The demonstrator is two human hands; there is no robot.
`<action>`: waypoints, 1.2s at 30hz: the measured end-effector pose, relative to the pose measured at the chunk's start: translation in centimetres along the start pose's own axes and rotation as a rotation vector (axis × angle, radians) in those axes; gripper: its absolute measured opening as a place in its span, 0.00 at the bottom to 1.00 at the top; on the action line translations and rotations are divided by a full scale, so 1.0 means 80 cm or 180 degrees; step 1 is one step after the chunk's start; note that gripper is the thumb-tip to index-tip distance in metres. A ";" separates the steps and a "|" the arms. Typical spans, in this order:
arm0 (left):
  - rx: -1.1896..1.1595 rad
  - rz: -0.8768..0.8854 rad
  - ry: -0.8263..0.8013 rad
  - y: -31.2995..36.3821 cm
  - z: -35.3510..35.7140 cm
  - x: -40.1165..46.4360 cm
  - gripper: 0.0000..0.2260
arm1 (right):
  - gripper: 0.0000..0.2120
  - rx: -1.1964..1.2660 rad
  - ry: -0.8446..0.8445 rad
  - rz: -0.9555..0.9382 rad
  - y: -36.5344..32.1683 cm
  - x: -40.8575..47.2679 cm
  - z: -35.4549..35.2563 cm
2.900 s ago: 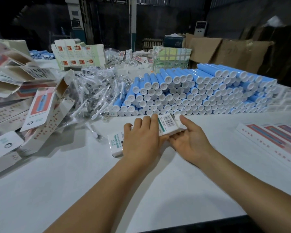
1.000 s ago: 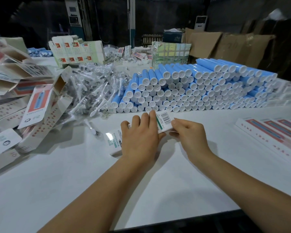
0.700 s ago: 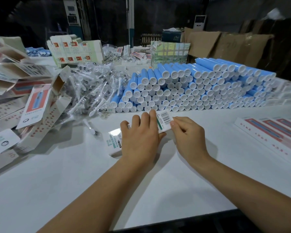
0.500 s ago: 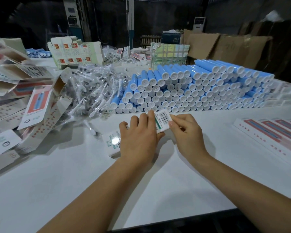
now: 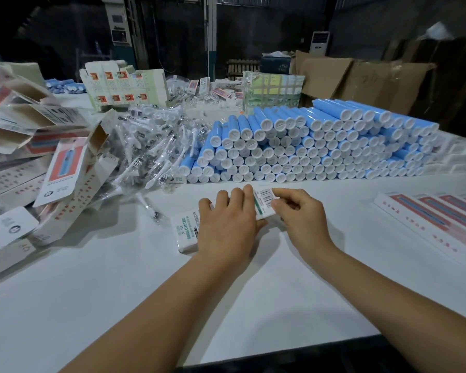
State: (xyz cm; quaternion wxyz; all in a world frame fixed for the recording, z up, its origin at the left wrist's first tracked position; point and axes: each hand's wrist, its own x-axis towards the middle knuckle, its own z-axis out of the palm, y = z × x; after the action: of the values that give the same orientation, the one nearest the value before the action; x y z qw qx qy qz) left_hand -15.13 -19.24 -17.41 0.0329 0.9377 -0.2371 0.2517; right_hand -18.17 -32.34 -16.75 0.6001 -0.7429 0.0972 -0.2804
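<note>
White box [image 5: 187,232] lies flat on the white table [image 5: 92,292], centre of frame, long axis left to right, slightly tilted. Green print shows on its left end and a barcode on its right end.

Left hand [image 5: 226,224] lies palm down over the middle of the box, fingers straight, pressing it to the table; the thumb sits at the near edge. Right hand [image 5: 299,216] is at the box's right end, fingers curled, fingertips [image 5: 276,203] pinching that end just beside the barcode. Cannot tell if the end flap is open or closed, since the fingers cover it.

Just behind the hands, centre to right of frame, is a big stack of blue tubes [image 5: 320,146], white caps facing the camera. Left of the stack is a pile of bagged brush heads [image 5: 151,141]. One loose brush head [image 5: 148,208] lies on the table, left of the box and apart from it. Far left there is a heap of open empty cartons [image 5: 65,170], red and blue print. At the right edge sits a row of flat printed boxes [image 5: 441,222], side by side. At upper right brown cardboard boxes [image 5: 361,82] stand behind the table. At upper left of centre is a stack of pale cartons [image 5: 121,87].
</note>
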 end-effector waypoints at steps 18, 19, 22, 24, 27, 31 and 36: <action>-0.2047 -0.0827 0.0556 -0.020 -0.040 0.027 0.27 | 0.09 0.0218 -0.0020 -0.0683 -0.009 -0.009 0.002; -0.2965 -0.0985 0.0768 -0.021 -0.048 0.028 0.23 | 0.09 0.0211 -0.0042 -0.0660 -0.008 -0.009 0.002; -0.5746 -0.2362 0.0637 -0.024 -0.061 0.030 0.16 | 0.12 -0.0018 -0.0206 -0.0807 -0.005 -0.011 0.004; -0.7159 -0.3215 0.0035 -0.027 -0.057 0.029 0.21 | 0.10 -0.0263 -0.0458 -0.0913 -0.006 -0.015 0.008; -0.7967 -0.3773 -0.0465 -0.025 -0.044 0.024 0.30 | 0.11 -0.0498 -0.0913 -0.0876 -0.009 -0.022 0.016; -0.7826 -0.3914 -0.0287 -0.017 -0.035 0.020 0.27 | 0.23 -0.0827 -0.1272 -0.0852 -0.010 -0.031 0.023; -0.7589 -0.4018 -0.0077 -0.017 -0.035 0.017 0.23 | 0.32 -0.1196 -0.1381 -0.0868 -0.013 -0.033 0.023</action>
State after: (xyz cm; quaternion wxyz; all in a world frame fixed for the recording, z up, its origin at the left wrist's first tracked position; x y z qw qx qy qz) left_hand -14.78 -18.13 -14.23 0.9284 0.2885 0.1586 -0.1722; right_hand -19.54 -29.27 -16.75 0.4160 -0.8893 -0.0834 -0.1705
